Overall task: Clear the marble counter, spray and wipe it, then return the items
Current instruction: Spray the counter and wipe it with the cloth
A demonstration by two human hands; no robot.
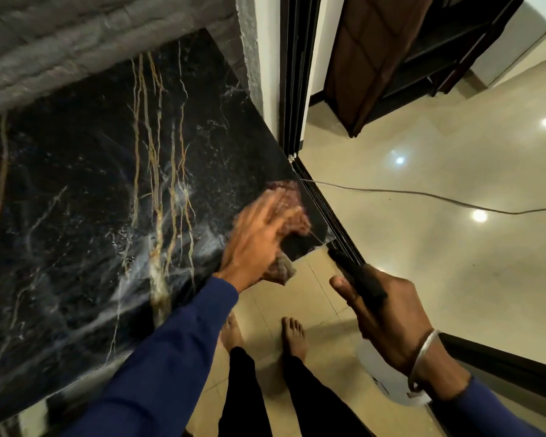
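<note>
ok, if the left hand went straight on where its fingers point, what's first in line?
Likely the right edge of the counter, then the black frame beside it. The left hand presses the cloth; blur makes the line approximate.

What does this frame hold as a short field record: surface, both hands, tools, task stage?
surface: black marble counter with gold and white veins
left: left hand lies flat on a reddish cloth near the counter's right corner; both are blurred
right: right hand grips a spray bottle beside the counter, above the floor
stage: wiping
</note>
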